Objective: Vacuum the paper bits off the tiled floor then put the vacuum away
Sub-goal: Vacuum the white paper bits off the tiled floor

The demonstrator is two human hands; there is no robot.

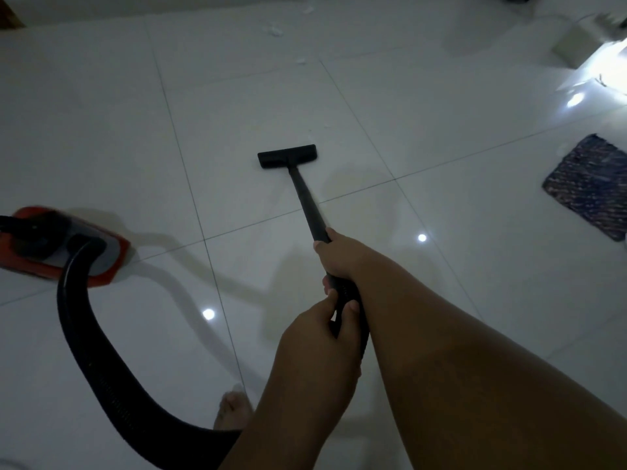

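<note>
Hands clasp vacuum wand (307, 205): right hand (339, 254) forward; left hand (325, 330) wrapped behind.

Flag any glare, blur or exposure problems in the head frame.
Head view: dim overall; blown-out glare at the right edge; two ceiling-light reflections on the tiles; red vacuum body motion-blurred; hands and floor nozzle reasonably sharp.
</note>
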